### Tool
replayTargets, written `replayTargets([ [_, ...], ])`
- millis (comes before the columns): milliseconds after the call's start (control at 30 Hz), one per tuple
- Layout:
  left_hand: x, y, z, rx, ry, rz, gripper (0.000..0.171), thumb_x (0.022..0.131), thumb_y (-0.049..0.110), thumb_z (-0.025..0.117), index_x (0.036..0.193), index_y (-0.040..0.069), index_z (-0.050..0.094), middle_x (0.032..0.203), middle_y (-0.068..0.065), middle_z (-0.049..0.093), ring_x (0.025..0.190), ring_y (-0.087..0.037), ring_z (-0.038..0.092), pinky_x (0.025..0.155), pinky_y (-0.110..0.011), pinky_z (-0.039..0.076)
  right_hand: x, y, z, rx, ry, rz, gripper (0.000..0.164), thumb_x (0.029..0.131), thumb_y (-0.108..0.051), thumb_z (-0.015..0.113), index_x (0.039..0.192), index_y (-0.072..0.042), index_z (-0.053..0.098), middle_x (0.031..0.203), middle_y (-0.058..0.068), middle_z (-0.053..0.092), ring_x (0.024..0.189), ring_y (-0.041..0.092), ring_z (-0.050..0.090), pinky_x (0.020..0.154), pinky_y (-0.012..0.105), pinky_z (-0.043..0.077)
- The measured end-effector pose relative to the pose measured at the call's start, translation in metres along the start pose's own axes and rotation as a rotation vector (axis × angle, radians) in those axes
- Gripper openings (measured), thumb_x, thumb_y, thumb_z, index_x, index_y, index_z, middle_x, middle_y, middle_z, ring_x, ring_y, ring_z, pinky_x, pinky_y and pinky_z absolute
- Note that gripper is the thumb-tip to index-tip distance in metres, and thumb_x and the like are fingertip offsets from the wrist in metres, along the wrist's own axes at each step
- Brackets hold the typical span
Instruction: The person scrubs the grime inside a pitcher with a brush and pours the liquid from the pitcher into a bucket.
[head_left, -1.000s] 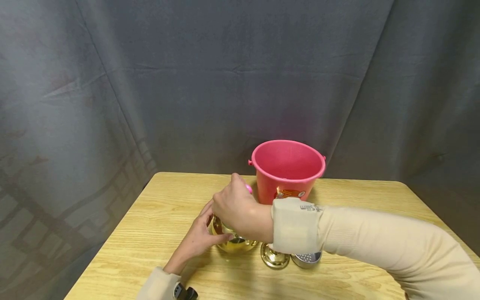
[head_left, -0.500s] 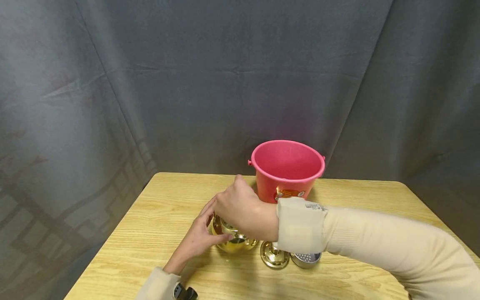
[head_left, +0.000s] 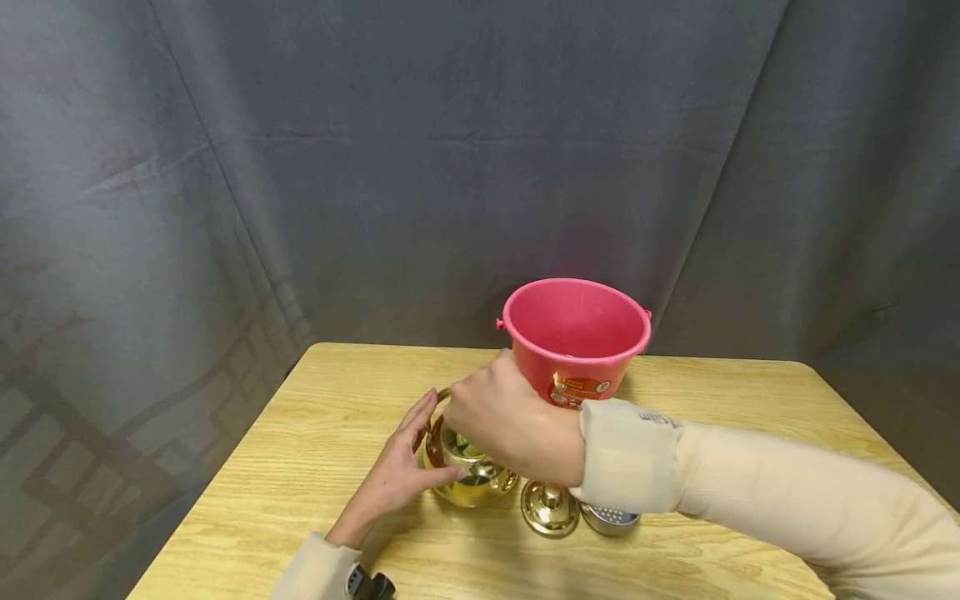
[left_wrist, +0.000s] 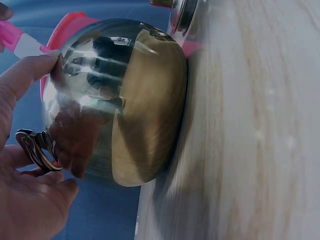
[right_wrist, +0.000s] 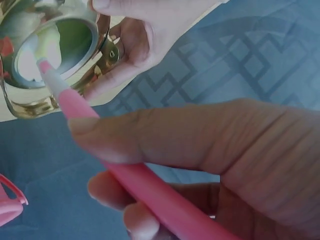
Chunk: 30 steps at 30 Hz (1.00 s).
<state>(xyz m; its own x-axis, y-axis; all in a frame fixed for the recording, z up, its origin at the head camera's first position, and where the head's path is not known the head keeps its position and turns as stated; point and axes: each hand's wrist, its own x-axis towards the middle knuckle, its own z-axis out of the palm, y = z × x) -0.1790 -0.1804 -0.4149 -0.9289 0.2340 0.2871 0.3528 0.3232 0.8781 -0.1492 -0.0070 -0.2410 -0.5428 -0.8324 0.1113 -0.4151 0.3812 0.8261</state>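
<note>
There is one gold pot [head_left: 457, 493], with two hands at it: one left hand [head_left: 401, 475] against the pot's left side and one right hand [head_left: 510, 417] above the pot. One pink-handled tool [right_wrist: 150, 192] reaches the pot's mouth. To the pot's right lie one gold lid [head_left: 550, 510] and, farther from the pot, one metal strainer [head_left: 611, 521]. One pink bucket [head_left: 538, 368] stands behind it, rightward, and one wooden table [head_left: 300, 467] lies beneath it.
</note>
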Motion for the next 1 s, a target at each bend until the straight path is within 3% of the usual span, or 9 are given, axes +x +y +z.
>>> replayTargets([
  [167, 0.001, 0.000, 0.000, 0.007, 0.000, 0.001, 0.107, 0.072, 0.020, 0.087, 0.154, 0.004, 0.020, 0.159, -0.002, 0.014, 0.143, -0.025, 0.017, 0.115, -0.038, 0.019, -0.004, -0.001, 0.003, -0.014, 0.014, 0.029, 0.015, 0.082, -0.019, 0.070, 0.067, -0.019, 0.069, 0.045, -0.003, 0.043, 0.045, 0.009, 0.034, 0.040, 0.022, 0.038],
  [433, 0.002, 0.000, 0.001, 0.023, 0.009, 0.011, 0.108, 0.071, 0.021, 0.088, 0.153, 0.003, 0.021, 0.160, -0.006, 0.015, 0.143, -0.028, 0.018, 0.114, -0.040, 0.020, -0.010, -0.003, 0.013, 0.174, -0.008, 0.119, 0.008, 0.079, -0.025, 0.077, 0.074, -0.020, 0.074, 0.058, -0.001, 0.057, 0.049, 0.013, 0.048, 0.048, 0.028, 0.048],
  [533, 0.002, -0.001, 0.001, 0.024, 0.014, 0.023, 0.108, 0.070, 0.022, 0.088, 0.153, 0.003, 0.022, 0.159, -0.004, 0.016, 0.143, -0.027, 0.018, 0.114, -0.041, 0.020, -0.014, -0.003, 0.017, 0.204, -0.013, 0.128, 0.029, 0.071, -0.046, 0.082, 0.075, -0.018, 0.073, 0.061, 0.001, 0.060, 0.050, 0.012, 0.047, 0.046, 0.027, 0.048],
  [600, 0.002, -0.001, 0.001, 0.024, 0.017, 0.029, 0.107, 0.070, 0.023, 0.089, 0.153, 0.003, 0.023, 0.159, -0.003, 0.017, 0.143, -0.027, 0.019, 0.114, -0.042, 0.020, -0.016, -0.002, 0.020, 0.207, 0.020, 0.135, 0.034, 0.068, -0.050, 0.082, 0.075, -0.017, 0.074, 0.066, 0.004, 0.064, 0.049, 0.012, 0.047, 0.044, 0.025, 0.047],
  [667, 0.002, -0.002, 0.001, 0.024, 0.019, 0.026, 0.108, 0.070, 0.024, 0.089, 0.153, 0.003, 0.024, 0.159, -0.002, 0.017, 0.143, -0.027, 0.019, 0.114, -0.042, 0.020, -0.018, -0.001, 0.023, 0.208, 0.055, 0.138, 0.031, 0.070, -0.046, 0.082, 0.074, -0.016, 0.074, 0.065, 0.005, 0.063, 0.048, 0.012, 0.046, 0.042, 0.024, 0.045],
  [800, 0.002, -0.003, 0.001, 0.028, 0.024, 0.017, 0.108, 0.069, 0.023, 0.089, 0.152, 0.003, 0.024, 0.159, -0.002, 0.017, 0.143, -0.027, 0.019, 0.114, -0.043, 0.021, -0.022, 0.000, 0.029, 0.227, 0.126, 0.157, 0.007, 0.076, -0.018, 0.078, 0.072, -0.015, 0.074, 0.064, 0.005, 0.062, 0.047, 0.012, 0.046, 0.040, 0.025, 0.044],
  [1000, 0.001, -0.002, -0.001, 0.033, 0.030, 0.007, 0.109, 0.068, 0.024, 0.089, 0.153, 0.003, 0.024, 0.159, -0.002, 0.017, 0.143, -0.027, 0.020, 0.114, -0.042, 0.021, -0.023, 0.002, 0.034, 0.288, 0.141, 0.154, 0.009, 0.072, -0.011, 0.078, 0.070, -0.017, 0.072, 0.063, 0.003, 0.060, 0.048, 0.015, 0.050, 0.040, 0.026, 0.043],
])
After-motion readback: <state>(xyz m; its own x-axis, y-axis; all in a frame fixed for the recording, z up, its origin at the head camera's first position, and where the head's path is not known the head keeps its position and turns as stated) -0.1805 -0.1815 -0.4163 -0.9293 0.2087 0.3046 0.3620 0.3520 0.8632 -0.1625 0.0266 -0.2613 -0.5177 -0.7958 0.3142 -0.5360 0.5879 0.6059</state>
